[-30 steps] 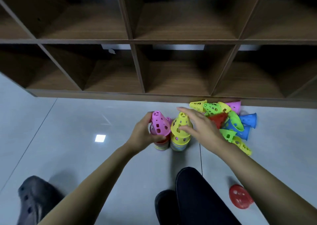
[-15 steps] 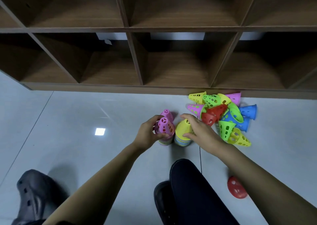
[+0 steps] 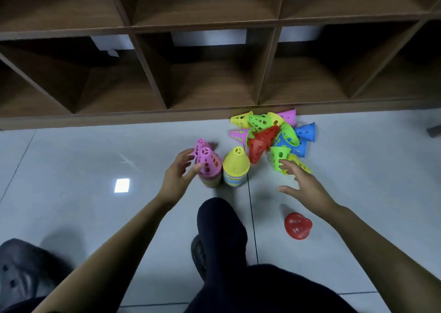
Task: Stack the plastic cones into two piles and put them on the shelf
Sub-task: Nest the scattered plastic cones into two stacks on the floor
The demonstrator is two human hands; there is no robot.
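Two piles stand on the tiled floor (image 3: 71, 157) just near of the wooden shelf (image 3: 119, 119), touching side by side. My left hand (image 3: 177, 176) is cupped round the left pile (image 3: 210, 179). Its thumb tip rests on the pink cone (image 3: 208, 162) that caps the pile and its fingers are curved and apart on the far-left side, not clamped as far as I can see. A second pink cone (image 3: 200, 144) stands just behind. The right pile (image 3: 235, 178) is topped by a yellow cone (image 3: 236, 162) that looks fully seated.

Further right, the loose heap (image 3: 269, 133) of cones lies against the shelf's bottom rail. My right hand (image 3: 303, 184) reaches for its near edge with fingers spread and holding nothing, the tips at a green cone (image 3: 279, 156).

I judge the step to be fetching the next cone. I should pinch the green one by its narrow end and lift it out without dragging its tangled neighbours. Then I can turn it wide end down over a pile, while my left hand steadies the pile so it does not topple.

A lone red cone (image 3: 298, 225) lies near me on the right, well apart from the heap, and must not be forgotten.
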